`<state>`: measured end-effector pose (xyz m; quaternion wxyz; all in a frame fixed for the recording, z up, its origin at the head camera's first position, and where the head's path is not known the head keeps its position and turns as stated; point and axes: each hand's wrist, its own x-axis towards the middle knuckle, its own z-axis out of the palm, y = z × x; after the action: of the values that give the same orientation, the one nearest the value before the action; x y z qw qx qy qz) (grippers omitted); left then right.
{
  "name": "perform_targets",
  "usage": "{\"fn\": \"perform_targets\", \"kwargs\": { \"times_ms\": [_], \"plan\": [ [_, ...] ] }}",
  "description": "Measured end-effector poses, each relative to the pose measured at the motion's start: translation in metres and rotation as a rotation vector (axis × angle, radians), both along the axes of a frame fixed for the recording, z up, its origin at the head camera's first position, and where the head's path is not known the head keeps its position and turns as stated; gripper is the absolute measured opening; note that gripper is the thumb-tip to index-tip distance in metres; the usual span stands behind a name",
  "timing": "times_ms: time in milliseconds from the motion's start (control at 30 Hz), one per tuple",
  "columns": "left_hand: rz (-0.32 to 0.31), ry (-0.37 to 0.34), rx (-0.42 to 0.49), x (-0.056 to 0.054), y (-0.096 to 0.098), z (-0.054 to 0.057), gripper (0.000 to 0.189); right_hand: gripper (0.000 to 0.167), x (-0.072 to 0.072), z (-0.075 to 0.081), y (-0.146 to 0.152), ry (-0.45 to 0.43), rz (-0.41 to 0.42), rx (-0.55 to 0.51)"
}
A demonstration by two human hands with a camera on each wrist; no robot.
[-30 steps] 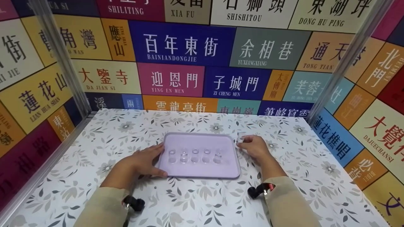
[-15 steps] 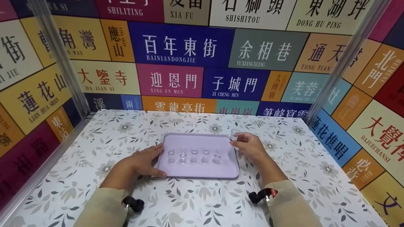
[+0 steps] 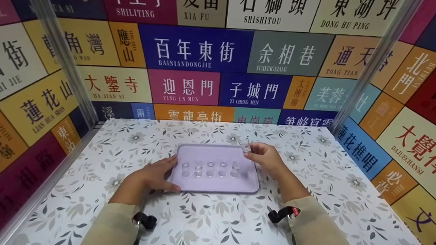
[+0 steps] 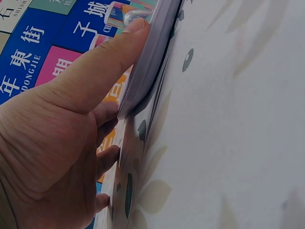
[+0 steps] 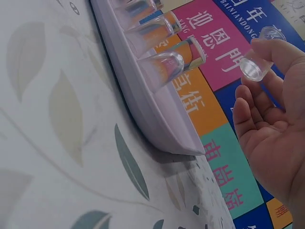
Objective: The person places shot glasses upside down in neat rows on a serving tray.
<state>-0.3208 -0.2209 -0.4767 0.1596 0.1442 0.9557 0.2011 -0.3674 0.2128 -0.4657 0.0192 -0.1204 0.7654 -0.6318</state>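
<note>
My right hand (image 3: 267, 158) pinches a small clear cup (image 5: 253, 66) between thumb and fingers, above the far right corner of a lilac tray (image 3: 211, 188). In the right wrist view this cup is tilted, clear of the tray. A row of several similar clear cups (image 3: 211, 169) stands upright across the tray's middle. My left hand (image 3: 151, 177) lies spread against the tray's left side. Its thumb (image 4: 109, 62) reaches along the tray's rim in the left wrist view, and the fingertips are right at the edge.
A white leaf-and-flower cloth (image 3: 218, 217) covers the table. Walls of coloured sign panels (image 3: 197, 47) enclose it at the back and both sides, with clear corner posts (image 3: 371, 64) at the far left and far right.
My right hand has carried the cup leftward, from beside the tray's right edge to over its far right corner. The left hand and the row of cups have stayed put.
</note>
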Motion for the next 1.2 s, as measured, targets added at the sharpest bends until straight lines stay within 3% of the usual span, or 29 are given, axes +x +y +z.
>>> {"fn": "perform_targets", "kwargs": {
  "times_ms": [500, 933, 1200],
  "plan": [
    [0.008, -0.002, 0.001, 0.000, 0.001, 0.001, 0.130, 0.037, 0.009, 0.002, 0.006, 0.026, 0.026, -0.019],
    [0.011, -0.005, 0.009, 0.003, 0.001, 0.002, 0.128, 0.045, 0.011, 0.003, 0.024, 0.065, -0.057, -0.001],
    [0.012, -0.008, 0.015, 0.003, 0.000, 0.004, 0.128, 0.045, 0.009, 0.000, 0.025, 0.033, -0.036, -0.021]
  ]
}}
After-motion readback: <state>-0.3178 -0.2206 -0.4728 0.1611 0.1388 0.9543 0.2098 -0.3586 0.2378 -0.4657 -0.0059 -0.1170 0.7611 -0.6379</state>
